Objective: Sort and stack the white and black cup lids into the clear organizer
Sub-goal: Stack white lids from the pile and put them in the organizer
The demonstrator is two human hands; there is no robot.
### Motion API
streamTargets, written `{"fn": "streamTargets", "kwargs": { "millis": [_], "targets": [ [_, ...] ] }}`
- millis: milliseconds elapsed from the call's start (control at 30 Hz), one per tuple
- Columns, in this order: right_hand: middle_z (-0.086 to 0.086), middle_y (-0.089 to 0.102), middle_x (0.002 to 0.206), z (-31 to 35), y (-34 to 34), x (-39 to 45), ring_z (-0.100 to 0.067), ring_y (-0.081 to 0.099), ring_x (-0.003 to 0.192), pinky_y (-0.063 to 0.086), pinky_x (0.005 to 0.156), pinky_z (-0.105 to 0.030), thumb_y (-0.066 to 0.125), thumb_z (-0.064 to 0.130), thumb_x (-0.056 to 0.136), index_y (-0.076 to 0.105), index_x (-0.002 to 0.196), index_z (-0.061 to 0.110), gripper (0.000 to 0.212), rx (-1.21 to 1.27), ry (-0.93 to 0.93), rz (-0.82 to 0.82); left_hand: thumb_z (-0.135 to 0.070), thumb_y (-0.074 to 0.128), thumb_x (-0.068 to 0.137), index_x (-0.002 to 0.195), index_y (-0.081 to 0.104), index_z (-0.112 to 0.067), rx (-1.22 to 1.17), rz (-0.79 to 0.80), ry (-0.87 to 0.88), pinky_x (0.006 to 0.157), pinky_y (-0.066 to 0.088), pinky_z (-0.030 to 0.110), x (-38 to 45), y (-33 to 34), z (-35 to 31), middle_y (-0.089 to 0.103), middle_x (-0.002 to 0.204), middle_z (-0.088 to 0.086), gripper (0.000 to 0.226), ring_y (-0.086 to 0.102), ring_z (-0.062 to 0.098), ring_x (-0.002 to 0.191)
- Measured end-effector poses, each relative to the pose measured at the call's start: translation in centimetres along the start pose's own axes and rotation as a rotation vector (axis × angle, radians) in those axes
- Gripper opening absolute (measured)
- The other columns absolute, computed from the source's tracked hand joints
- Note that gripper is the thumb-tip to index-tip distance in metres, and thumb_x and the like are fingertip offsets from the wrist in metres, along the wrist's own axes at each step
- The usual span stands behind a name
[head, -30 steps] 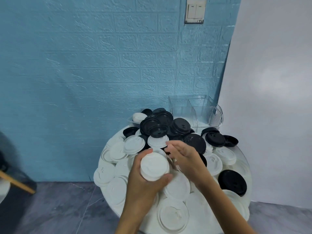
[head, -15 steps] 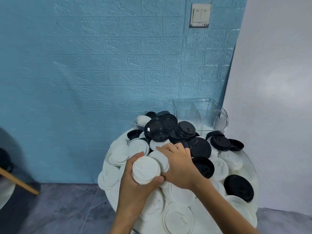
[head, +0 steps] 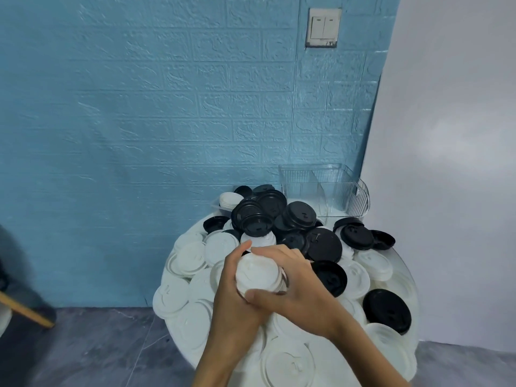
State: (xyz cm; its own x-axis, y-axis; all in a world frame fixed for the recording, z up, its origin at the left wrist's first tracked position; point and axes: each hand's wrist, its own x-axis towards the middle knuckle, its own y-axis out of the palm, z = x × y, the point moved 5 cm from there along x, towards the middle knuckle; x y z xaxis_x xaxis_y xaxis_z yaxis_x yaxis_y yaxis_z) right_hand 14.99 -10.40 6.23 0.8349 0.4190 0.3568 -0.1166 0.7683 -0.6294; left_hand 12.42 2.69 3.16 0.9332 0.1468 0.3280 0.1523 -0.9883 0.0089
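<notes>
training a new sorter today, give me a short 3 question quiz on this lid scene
1. True or false: the clear organizer already holds a tall stack of black lids.
2. What do both hands grip together? A) a black lid B) a stack of white lids C) the light switch
3. Fill in: the organizer stands at the table's ___ edge, by the blue wall.

Key: 1 false; 2 B, left hand and right hand wrap round it; 3 far.

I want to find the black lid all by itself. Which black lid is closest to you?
The black lid at the table's right edge, nearest the camera. It lies apart among white lids, while the other black lids crowd farther back near the organizer.
</notes>
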Motion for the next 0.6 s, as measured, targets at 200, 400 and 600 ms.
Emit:
{"fn": "streamTargets", "kwargs": {
  "millis": [200, 400, 600],
  "targets": [
    [0.037, 0.042, 0.142, -0.9, -0.9, -1.8, 0.002, 0.030, 0.140, 0.026, 0.119, -0.039, 0.055, 0.078, 0.082, 0.044, 0.145, 0.048, 0.070, 0.065, 0.064, 0.063, -0.031, 0.095, 0.049, 0.113, 0.067, -0.041, 0.038, -0.005, -0.007, 0.079, 0.054, 0.014, -0.6, 0.1, 0.1, 0.070, 0.113, -0.019, 0.070, 0.067, 0.001, 0.104],
    [0.037, 0.038, 0.134, -3.7, -2.0, -6.1, 0.001, 0.035, 0.128, 0.027, 0.104, -0.024, 0.054, 0.088, 0.074, 0.044, 0.139, 0.053, 0.075, -0.359, 0.081, -0.021, -0.022, 0.098, 0.054, 0.103, 0.063, -0.043, 0.092, -0.037, -0.015, 0.078, 0.048, 0.011, -0.6, -1.2, 0.8, 0.068, 0.108, -0.020, 0.064, 0.063, 0.001, 0.098],
    [0.040, 0.024, 0.138, -5.1, -0.1, -7.0, 0.007, 0.020, 0.127, 0.016, 0.106, -0.022, 0.054, 0.090, 0.063, 0.032, 0.148, 0.051, 0.096, -0.473, 0.141, 0.095, -0.010, 0.100, 0.060, 0.105, 0.063, -0.044, 0.104, -0.010, -0.029, 0.081, 0.048, 0.010, -0.9, -0.8, 1.3, 0.067, 0.112, -0.022, 0.067, 0.063, -0.001, 0.102]
  ]
}}
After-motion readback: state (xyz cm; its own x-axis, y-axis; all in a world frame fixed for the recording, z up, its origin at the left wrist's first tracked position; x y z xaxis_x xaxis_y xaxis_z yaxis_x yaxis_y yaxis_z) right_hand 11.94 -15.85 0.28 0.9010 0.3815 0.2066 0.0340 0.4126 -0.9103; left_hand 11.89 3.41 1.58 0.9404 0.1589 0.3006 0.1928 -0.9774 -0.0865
